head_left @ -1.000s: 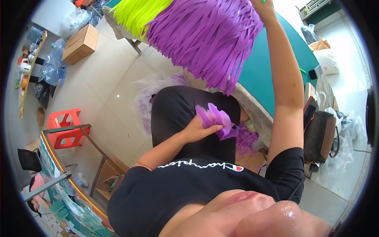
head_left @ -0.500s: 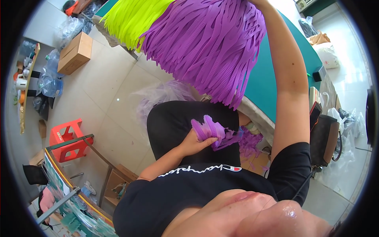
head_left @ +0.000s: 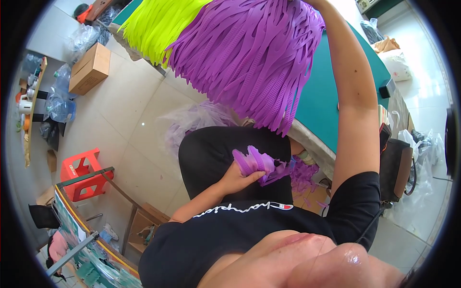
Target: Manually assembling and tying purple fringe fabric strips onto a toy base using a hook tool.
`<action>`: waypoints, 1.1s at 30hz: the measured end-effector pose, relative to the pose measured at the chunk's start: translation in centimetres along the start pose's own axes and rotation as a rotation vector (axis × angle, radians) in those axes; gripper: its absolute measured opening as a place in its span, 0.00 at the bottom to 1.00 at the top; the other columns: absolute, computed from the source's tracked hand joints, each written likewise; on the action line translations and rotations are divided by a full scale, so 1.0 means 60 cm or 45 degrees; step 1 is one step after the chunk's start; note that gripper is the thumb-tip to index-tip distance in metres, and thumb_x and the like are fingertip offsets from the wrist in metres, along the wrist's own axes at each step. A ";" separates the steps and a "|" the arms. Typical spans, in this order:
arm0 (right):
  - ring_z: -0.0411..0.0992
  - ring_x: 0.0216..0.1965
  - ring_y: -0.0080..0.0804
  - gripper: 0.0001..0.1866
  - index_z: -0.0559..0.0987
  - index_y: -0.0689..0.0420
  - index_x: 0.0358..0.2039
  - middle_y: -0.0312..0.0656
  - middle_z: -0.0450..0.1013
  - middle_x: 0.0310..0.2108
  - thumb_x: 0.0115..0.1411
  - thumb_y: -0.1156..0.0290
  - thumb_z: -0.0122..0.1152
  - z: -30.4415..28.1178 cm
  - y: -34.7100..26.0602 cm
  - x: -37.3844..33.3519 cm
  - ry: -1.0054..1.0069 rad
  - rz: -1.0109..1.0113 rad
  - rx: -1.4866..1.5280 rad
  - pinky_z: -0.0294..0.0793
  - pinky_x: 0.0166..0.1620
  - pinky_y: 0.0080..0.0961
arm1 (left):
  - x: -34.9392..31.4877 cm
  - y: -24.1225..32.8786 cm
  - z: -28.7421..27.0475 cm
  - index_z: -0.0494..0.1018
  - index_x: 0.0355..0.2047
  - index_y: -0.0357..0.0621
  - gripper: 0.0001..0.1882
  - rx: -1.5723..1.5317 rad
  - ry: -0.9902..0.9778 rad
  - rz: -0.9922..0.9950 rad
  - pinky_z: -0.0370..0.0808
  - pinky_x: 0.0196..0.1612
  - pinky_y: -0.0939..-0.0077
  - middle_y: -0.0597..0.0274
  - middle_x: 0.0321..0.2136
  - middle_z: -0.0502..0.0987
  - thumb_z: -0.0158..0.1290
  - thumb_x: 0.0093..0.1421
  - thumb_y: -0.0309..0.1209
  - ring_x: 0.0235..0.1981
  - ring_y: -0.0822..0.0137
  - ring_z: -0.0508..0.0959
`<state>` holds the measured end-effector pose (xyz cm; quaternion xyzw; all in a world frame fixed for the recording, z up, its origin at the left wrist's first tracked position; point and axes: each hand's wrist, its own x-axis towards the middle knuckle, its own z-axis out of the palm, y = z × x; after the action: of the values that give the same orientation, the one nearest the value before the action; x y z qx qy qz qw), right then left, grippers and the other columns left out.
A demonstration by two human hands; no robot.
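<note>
My left hand [head_left: 238, 176] is closed around a small bunch of purple ribbed rubber straps [head_left: 257, 161], held over my lap. Ragged thin purple rubber trails from the bunch towards my right. A thick mass of long purple rubber straps [head_left: 249, 62] hangs over the near edge of the teal table [head_left: 355, 72]. Beside it on the left hang bright yellow-green straps [head_left: 156, 29]. My right arm stretches up along the table, and my right hand [head_left: 313, 2] is at the top of the purple mass. The picture's edge cuts off its fingers.
Under the table edge lie purple rubber scraps [head_left: 303, 174] by a cardboard piece. A clear plastic bag [head_left: 187, 122] with purple contents sits beyond my knee. Left are a red stool [head_left: 81, 175] and a carton [head_left: 90, 68]; a dark handbag [head_left: 396, 168] stands right.
My left hand has come down slightly with its bunch of straps. My right hand stays at the top of the hanging purple mass. The whole view has shifted a little.
</note>
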<state>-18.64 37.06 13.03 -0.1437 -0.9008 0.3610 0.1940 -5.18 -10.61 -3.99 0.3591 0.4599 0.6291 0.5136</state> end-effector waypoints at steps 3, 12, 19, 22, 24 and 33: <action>0.72 0.22 0.24 0.10 0.71 0.58 0.29 0.38 0.71 0.23 0.55 0.69 0.64 -0.007 0.008 0.002 -0.018 -0.038 0.084 0.74 0.26 0.22 | 0.003 0.006 -0.001 0.77 0.39 0.39 0.08 -0.018 -0.017 -0.004 0.70 0.44 0.76 0.65 0.34 0.78 0.56 0.59 0.25 0.37 0.73 0.75; 0.71 0.37 0.24 0.09 0.67 0.56 0.27 0.38 0.72 0.32 0.57 0.77 0.60 -0.054 -0.024 -0.040 -0.288 -0.246 0.251 0.73 0.42 0.23 | 0.003 0.005 0.000 0.75 0.38 0.40 0.07 -0.263 -0.015 -0.051 0.69 0.40 0.79 0.66 0.33 0.76 0.56 0.59 0.27 0.35 0.75 0.74; 0.72 0.40 0.26 0.10 0.67 0.56 0.28 0.39 0.73 0.34 0.56 0.80 0.61 -0.060 -0.046 -0.099 -0.239 -0.199 0.345 0.72 0.45 0.23 | -0.002 0.005 0.010 0.75 0.37 0.40 0.07 -0.196 0.039 -0.077 0.69 0.40 0.79 0.68 0.32 0.76 0.56 0.59 0.28 0.34 0.76 0.73; 0.71 0.37 0.24 0.10 0.67 0.56 0.28 0.38 0.73 0.33 0.55 0.79 0.62 -0.056 -0.039 -0.104 -0.181 -0.197 0.384 0.72 0.43 0.22 | -0.002 0.002 0.016 0.75 0.37 0.40 0.07 -0.172 0.026 -0.082 0.69 0.39 0.80 0.68 0.32 0.76 0.56 0.59 0.28 0.34 0.76 0.74; 0.69 0.34 0.22 0.10 0.68 0.56 0.28 0.36 0.71 0.30 0.55 0.78 0.62 -0.047 -0.043 -0.103 -0.152 -0.178 0.417 0.71 0.40 0.20 | -0.002 0.006 0.020 0.75 0.37 0.40 0.07 -0.172 0.020 -0.078 0.69 0.39 0.80 0.68 0.32 0.76 0.56 0.59 0.28 0.34 0.76 0.74; 0.66 0.34 0.17 0.09 0.68 0.55 0.30 0.32 0.69 0.30 0.56 0.77 0.62 -0.057 -0.085 -0.161 0.095 -0.192 0.277 0.68 0.36 0.15 | 0.006 0.015 0.030 0.75 0.36 0.37 0.10 -0.294 0.034 -0.045 0.69 0.42 0.75 0.65 0.31 0.77 0.56 0.59 0.32 0.35 0.72 0.74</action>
<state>-9.15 31.67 16.52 -0.0672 -0.8566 0.4355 0.2684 -3.86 -9.91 -2.58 0.2810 0.3975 0.6733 0.5565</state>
